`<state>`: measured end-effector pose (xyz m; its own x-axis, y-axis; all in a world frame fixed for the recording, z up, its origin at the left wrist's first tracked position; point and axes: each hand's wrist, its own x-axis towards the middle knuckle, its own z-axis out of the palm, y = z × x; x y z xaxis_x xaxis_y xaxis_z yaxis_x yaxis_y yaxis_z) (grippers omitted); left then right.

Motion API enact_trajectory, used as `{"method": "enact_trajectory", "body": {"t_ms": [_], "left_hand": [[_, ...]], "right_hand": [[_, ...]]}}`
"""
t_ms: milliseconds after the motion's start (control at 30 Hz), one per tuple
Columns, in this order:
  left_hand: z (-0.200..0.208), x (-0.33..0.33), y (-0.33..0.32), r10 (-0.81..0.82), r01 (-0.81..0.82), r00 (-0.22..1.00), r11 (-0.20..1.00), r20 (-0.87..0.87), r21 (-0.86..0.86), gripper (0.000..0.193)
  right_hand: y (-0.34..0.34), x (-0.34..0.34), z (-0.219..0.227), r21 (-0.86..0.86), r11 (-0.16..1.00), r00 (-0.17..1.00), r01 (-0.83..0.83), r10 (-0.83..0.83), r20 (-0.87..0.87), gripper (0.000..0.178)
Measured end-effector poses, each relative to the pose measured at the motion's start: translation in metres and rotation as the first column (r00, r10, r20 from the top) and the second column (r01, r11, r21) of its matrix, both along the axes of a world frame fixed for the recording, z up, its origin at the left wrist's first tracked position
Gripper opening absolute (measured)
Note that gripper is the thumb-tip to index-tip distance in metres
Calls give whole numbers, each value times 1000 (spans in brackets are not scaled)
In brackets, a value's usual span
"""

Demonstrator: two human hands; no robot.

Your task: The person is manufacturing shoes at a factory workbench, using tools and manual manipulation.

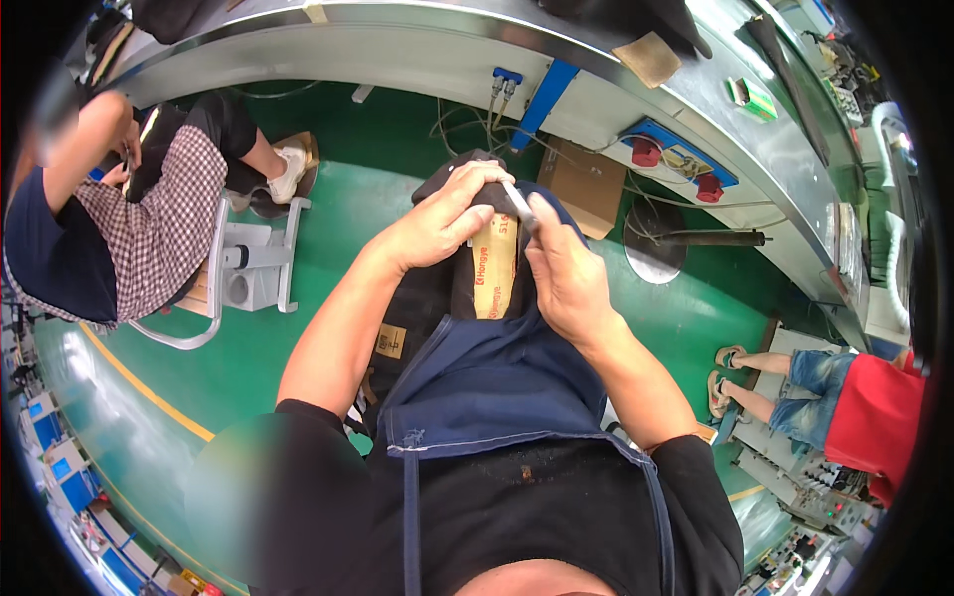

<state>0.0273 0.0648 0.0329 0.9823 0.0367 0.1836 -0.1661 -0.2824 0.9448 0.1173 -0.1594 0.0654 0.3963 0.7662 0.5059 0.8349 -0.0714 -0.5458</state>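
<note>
On my lap, over a navy apron (487, 382), lies a dark shoe upper (461, 291) with a yellow printed insole board (494, 270) facing up. My left hand (437, 221) is closed over its far end, fingers on the dark edge and thumb toward the yellow board. My right hand (570, 278) grips a slim silver tool (520, 207) beside the right edge of the board. The tool's tip lies close to my left fingers; its exact kind cannot be made out, and whether it touches the upper is unclear.
A metal workbench (417, 38) curves across the far side, bearing a tan square pad (648, 60) and a green box (752, 99). Below it are a cardboard box (579, 187), cables and red sockets (709, 189). One person (164, 199) sits left; another (845, 407) is right.
</note>
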Motion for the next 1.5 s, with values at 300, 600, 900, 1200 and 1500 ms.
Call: {"method": "enact_trajectory", "body": {"t_ms": [300, 600, 900, 1200, 1500], "left_hand": [[-1, -11, -16, 101, -103, 994, 993, -43, -52, 68], [8, -18, -50, 116, -127, 978, 990, 172, 53, 68], [34, 7, -61, 264, -162, 910, 936, 320, -311, 85], [4, 31, 14, 744, -729, 633, 483, -212, -485, 91], [-44, 44, 6, 221, -558, 830, 303, -513, -772, 120]], "right_hand": [[-5, -9, -7, -45, 998, 994, 41, -45, -99, 63], [-10, -16, -56, 18, 992, 210, -124, 44, -977, 87], [-20, 9, -16, 33, 997, 236, 72, 15, -972, 64], [-98, 85, 57, 401, 834, 425, 380, 228, -876, 80], [-178, 34, 80, 452, 804, 447, 386, 266, -854, 78]]}}
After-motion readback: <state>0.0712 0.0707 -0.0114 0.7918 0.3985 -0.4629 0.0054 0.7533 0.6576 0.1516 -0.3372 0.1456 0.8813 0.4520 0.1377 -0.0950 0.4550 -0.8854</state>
